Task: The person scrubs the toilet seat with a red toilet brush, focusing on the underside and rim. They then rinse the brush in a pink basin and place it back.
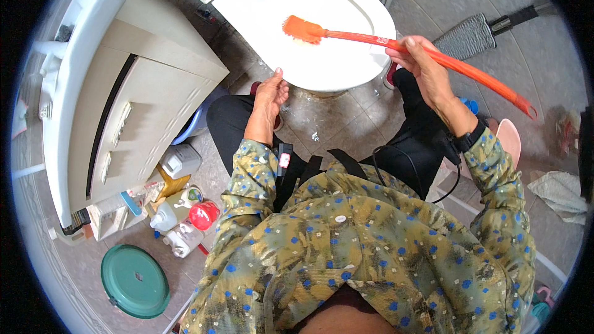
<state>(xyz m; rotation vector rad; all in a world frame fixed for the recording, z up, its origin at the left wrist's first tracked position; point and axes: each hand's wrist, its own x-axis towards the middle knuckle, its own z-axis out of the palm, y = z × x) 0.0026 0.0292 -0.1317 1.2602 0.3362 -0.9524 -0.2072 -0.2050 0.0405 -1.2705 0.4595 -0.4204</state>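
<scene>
My right hand [424, 67] is closed around the handle of an orange long-handled toilet brush [352, 35]. Its bristled head lies over the white toilet lid [297, 62], which appears lowered; whether the bristles touch it is hard to tell. The handle's looped end points out to the right past my wrist. At the lid's near left edge is my left hand [273, 93], thumb up and fingers loosely curled. Contact between that hand and the edge is unclear.
A cream cabinet [134, 116] under a white basin [69, 116] stands left. Below it are several plastic bottles [169, 208], a red-lidded container [204, 215] and a green round lid [135, 281]. A grey flat mop [466, 37] and a pink basin [509, 141] lie right.
</scene>
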